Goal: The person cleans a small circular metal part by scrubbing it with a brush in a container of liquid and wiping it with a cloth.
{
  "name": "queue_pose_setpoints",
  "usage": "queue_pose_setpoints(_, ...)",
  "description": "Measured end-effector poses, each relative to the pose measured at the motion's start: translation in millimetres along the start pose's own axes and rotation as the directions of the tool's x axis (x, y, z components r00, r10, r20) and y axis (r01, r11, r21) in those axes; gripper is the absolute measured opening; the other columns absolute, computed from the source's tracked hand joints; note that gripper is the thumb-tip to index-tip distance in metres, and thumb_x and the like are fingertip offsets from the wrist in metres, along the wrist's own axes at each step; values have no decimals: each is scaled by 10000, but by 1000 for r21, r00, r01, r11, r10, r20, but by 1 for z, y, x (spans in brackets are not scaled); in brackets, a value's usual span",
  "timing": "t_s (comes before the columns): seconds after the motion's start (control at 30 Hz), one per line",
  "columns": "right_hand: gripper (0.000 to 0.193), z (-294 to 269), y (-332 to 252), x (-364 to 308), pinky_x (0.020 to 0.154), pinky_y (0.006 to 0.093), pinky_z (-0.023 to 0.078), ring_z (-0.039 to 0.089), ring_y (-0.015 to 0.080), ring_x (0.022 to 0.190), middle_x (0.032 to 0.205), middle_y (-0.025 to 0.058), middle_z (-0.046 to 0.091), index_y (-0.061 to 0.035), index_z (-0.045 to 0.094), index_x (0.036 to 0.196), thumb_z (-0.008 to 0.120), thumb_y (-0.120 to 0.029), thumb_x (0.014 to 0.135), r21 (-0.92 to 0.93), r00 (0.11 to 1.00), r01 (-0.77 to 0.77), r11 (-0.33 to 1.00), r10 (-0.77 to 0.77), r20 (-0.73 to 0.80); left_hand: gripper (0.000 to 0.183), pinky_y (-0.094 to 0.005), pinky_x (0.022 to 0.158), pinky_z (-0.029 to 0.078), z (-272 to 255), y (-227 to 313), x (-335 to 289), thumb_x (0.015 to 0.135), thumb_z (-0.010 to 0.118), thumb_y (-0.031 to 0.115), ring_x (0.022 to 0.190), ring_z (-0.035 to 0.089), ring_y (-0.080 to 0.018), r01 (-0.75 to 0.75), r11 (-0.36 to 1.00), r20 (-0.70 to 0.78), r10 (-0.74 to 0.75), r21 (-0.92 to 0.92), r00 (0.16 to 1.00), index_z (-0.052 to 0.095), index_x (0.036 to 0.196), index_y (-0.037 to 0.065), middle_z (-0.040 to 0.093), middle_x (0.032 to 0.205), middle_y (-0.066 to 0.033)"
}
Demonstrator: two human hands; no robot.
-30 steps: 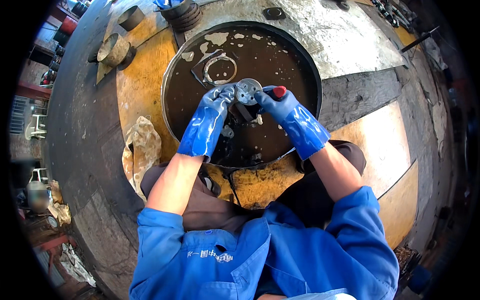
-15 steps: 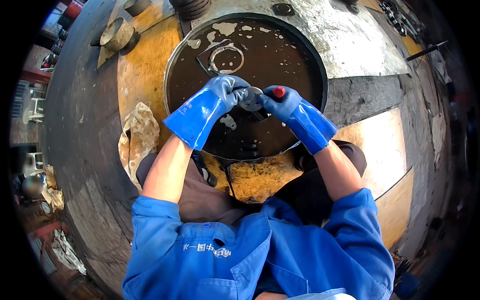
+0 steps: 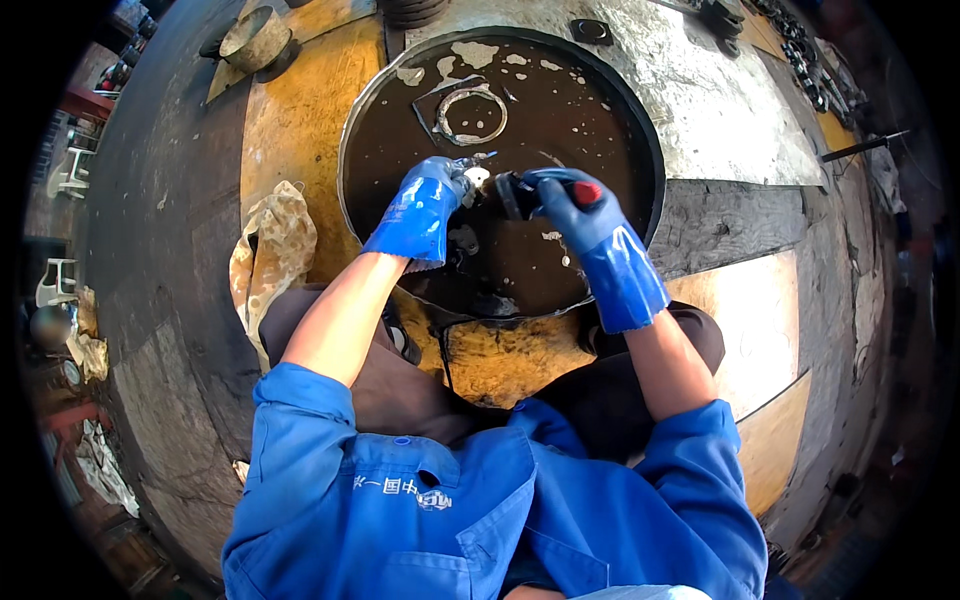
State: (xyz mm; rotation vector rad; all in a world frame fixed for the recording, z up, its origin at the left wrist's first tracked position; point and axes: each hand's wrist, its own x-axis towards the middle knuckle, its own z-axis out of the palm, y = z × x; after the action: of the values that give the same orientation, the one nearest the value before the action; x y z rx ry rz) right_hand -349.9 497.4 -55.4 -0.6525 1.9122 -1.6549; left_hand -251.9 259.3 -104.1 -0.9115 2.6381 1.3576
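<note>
Both my hands wear blue rubber gloves and hang over a wide round pan (image 3: 656,180) of dark liquid. My left hand (image 3: 432,192) is closed on a small round metal plate (image 3: 477,176), which glints at the fingertips. In my right hand (image 3: 580,208) is a red-handled tool (image 3: 587,193). Its dark end, blurred by motion, points toward the plate with a narrow gap between them; I cannot make out its exact kind. A metal ring (image 3: 473,139) shows in the liquid beyond my hands, beside a thin angular piece.
A stained cloth (image 3: 272,245) lies left of the pan. Farther left stands a metal pot (image 3: 256,42). A small dark square part (image 3: 591,31) lies beyond the pan, and a dark rod (image 3: 865,146) juts out at the right. Boards and metal sheets cover the floor.
My hands have moved apart; before, both were at the plate. The right hand has turned, bringing the tool's dark end into sight. The view has shifted slightly.
</note>
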Motion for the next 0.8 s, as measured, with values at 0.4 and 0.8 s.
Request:
queue_pose_setpoints(0.4,203,25,11,-12,957,408,597,753,338,1074,1135,167,777,-62,768,1098,736,-59,898,-311,851,519,796,-513,110,238,-407,834,558,16,-37,18,962,732,185,880,743,-303,12,985,-124,-33,-170,992,760,1070,-25,773,946,-206)
queue_pose_setpoints(0.8,188,16,4,-3,748,441,594,731,375,860,1113,142,763,-92,740,1056,742,-113,869,-570,741,629,528,-629,234,226,-326,750,560,-3,-3,2,993,741,165,791,681,-160,10,934,-82,-42,-357,996,777,1118,-19,776,929,-80)
